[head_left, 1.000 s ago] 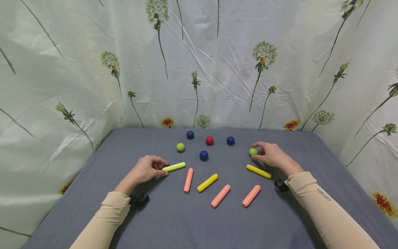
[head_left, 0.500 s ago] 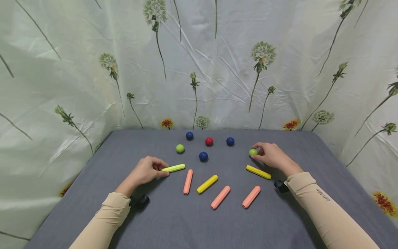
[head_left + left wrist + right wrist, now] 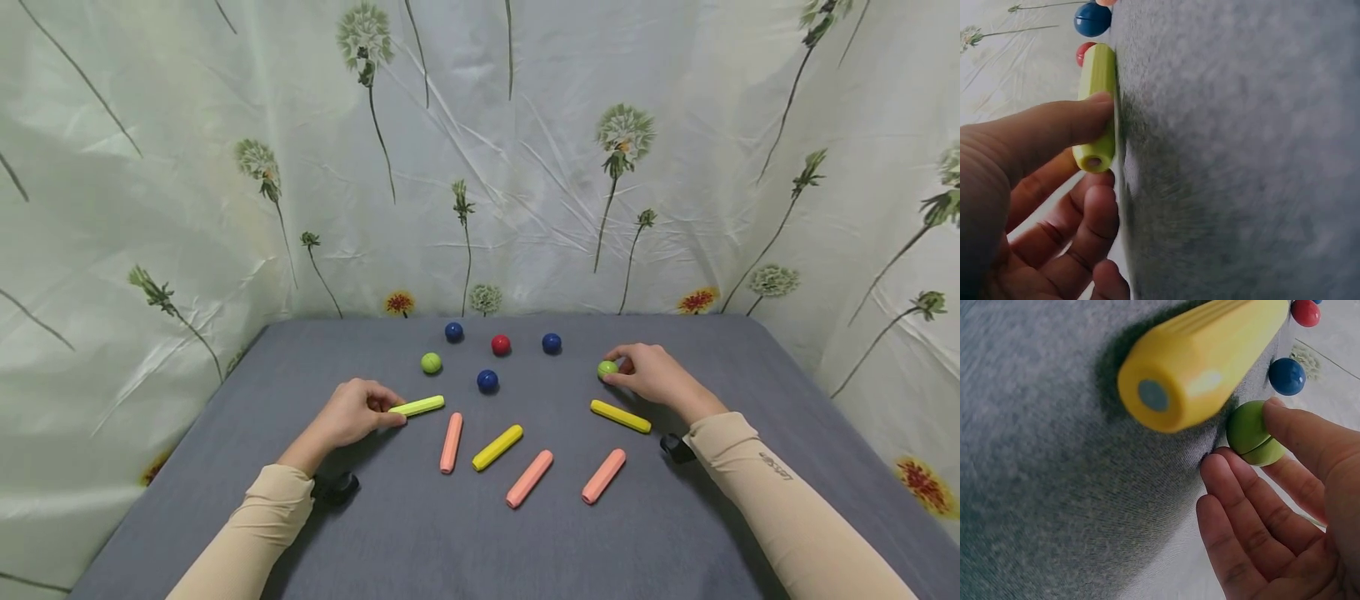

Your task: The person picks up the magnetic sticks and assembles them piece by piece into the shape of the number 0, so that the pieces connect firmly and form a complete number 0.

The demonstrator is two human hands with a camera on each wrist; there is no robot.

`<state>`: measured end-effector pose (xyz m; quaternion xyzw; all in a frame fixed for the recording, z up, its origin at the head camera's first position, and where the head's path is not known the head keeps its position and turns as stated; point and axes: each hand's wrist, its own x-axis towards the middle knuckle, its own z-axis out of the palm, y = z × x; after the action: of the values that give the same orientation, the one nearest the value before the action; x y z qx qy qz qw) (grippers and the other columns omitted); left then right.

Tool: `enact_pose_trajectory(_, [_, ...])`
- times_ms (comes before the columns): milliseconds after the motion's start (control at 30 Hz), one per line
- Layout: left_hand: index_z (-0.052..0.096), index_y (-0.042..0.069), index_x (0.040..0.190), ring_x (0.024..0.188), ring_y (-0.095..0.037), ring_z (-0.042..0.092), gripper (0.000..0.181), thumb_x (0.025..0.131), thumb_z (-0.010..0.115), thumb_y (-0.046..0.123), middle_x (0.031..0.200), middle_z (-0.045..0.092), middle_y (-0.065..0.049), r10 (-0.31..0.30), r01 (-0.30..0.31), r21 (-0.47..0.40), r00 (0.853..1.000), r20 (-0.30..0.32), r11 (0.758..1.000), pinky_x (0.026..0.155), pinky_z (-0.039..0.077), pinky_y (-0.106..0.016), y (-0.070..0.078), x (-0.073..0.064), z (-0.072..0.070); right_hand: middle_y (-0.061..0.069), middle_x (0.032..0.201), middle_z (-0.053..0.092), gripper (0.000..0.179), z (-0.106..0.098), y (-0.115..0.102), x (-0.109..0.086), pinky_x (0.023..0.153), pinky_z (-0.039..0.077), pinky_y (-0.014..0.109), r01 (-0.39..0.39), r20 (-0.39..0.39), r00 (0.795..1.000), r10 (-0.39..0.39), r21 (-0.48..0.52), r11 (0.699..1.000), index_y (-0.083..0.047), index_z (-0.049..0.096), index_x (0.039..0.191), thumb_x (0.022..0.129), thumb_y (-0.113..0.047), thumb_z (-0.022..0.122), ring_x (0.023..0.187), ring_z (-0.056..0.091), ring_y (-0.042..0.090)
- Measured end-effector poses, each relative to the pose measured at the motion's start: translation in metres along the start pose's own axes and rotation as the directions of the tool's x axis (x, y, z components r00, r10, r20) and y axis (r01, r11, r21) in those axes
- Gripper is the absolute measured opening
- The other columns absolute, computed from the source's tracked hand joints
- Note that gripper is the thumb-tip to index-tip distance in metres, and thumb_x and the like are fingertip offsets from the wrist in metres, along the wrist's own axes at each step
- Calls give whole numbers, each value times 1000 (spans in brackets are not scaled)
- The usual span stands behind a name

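Note:
My left hand (image 3: 358, 412) pinches the near end of a lime-yellow faceted stick (image 3: 418, 406) between thumb and fingers. In the left wrist view this stick (image 3: 1099, 72) shows a small hole in its end and lies at the cloth surface. Over on the right, my right hand (image 3: 656, 377) holds a green ball (image 3: 607, 369) between thumb and fingers, low at the table. A seam line runs across that ball (image 3: 1249, 428) in the right wrist view. Just in front of the right hand lies a yellow stick (image 3: 621, 417).
Toward the back of the grey table (image 3: 420, 542) sit a red ball (image 3: 500, 344), another green ball (image 3: 431, 362) and blue balls (image 3: 487, 381). Salmon sticks (image 3: 529, 479) and a second yellow stick (image 3: 497, 447) lie nearer. A flowered curtain (image 3: 540, 250) hangs behind.
The head view has shifted slightly. Both hands keep their grips, and the things stay in the same places relative to each other.

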<state>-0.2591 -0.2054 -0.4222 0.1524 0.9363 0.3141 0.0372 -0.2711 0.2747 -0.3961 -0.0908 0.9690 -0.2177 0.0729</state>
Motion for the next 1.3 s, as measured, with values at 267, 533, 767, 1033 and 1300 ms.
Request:
enact_pose_trajectory(267, [86,14,102,75,-16,51,15,89,90,20,84,65,-1,42,-39,43,997,-62,998,65,41,-30,8,13,-7,17,108,77,41,-2,3,3,79,59,42,3,8,1000,-3,5,1000,2,70,134,103,-25,74,90,70,24])
enact_pose_trajectory(533, [86,14,103,76,-17,55,16,88,90,19,86,68,-2,85,-80,64,994,-69,995,69,44,-32,29,31,-13,15,104,77,41,-6,4,3,75,57,39,25,5,1000,-25,16,1000,1,71,132,102,-27,75,85,68,21])
enact_pose_trajectory(767, [86,12,105,76,-17,55,18,89,90,19,88,70,-2,109,-104,88,993,-53,991,69,44,-31,52,49,-6,14,104,77,41,-9,0,3,76,57,38,25,12,1000,-26,32,999,1,71,132,102,-27,76,85,68,21])
enact_pose_trajectory(1033, [86,13,103,75,-17,55,14,91,88,19,88,67,-3,152,-148,82,987,-46,986,67,44,-29,72,69,6,14,102,77,42,-9,-1,4,76,57,39,45,26,999,-46,38,998,1,70,132,101,-27,76,86,68,21])
enact_pose_trajectory(1300, [86,12,105,74,-16,55,15,92,87,19,88,69,-4,172,-171,72,985,-5,983,64,45,-27,90,85,21,12,101,77,42,-8,-1,6,74,56,38,80,41,996,-82,44,996,1,70,132,102,-26,76,85,68,19])
